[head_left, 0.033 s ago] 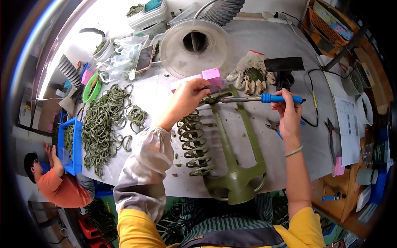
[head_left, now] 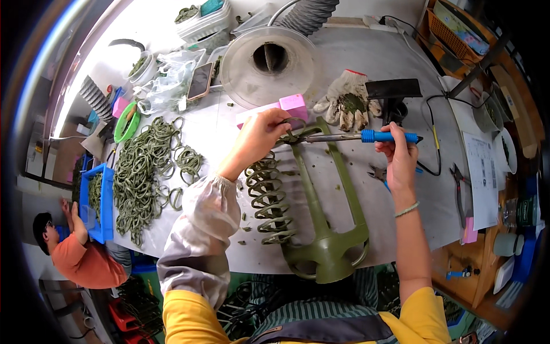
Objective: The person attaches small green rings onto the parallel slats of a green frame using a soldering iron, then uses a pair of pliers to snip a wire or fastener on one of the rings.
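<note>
My left hand (head_left: 259,135) pinches a green ring (head_left: 295,120) at the far end of an olive-green frame (head_left: 326,249) with long bars. My right hand (head_left: 399,153) is closed around the blue handle of a soldering iron (head_left: 372,136). The iron's metal shaft lies across the frame, and its tip meets the green material just beside my left fingertips; the exact contact is hidden there. Several green rings (head_left: 269,198) are lined up along the frame's left side. Further left lies a large heap of loose green rings (head_left: 143,178).
Behind my left hand sits a pink block (head_left: 293,106), with a round fume hood (head_left: 238,66) beyond it. A stained glove (head_left: 349,97) and a black stand (head_left: 394,90) are at the back right. Pliers (head_left: 459,192) lie at right. Another person (head_left: 89,258) works at far left.
</note>
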### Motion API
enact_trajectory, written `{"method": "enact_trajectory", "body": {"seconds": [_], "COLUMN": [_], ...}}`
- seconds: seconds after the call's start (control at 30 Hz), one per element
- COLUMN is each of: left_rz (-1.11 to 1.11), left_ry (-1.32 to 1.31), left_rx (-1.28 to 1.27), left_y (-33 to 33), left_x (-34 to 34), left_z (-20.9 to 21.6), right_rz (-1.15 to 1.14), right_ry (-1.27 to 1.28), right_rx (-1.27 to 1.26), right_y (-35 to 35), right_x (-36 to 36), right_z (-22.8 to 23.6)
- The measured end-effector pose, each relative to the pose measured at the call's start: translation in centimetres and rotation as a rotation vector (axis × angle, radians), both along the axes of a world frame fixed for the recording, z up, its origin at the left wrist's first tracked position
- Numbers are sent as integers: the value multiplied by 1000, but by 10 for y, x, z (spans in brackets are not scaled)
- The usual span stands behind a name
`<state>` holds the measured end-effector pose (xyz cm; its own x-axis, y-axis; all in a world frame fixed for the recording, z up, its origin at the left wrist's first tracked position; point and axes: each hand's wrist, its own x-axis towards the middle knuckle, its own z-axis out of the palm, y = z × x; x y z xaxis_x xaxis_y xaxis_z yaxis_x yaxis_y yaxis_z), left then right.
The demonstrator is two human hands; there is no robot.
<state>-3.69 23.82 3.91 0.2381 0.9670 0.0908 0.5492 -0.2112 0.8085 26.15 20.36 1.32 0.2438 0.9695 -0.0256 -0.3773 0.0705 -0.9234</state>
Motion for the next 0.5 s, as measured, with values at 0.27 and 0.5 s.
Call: {"method": "enact_trajectory", "body": {"seconds": [0.27, 0.5], "left_rz": [-4, -19], "left_ry": [-8, 52], "left_rx": [-1, 4], "left_y": [-1, 1], "left_x": [0, 0], "left_z": [1, 3], "right_rz": [-6, -7], "right_ry": [3, 13], "right_rx": [8, 18], "right_y": [0, 0], "right_x": [-1, -1], "right_z": [-2, -2]}}
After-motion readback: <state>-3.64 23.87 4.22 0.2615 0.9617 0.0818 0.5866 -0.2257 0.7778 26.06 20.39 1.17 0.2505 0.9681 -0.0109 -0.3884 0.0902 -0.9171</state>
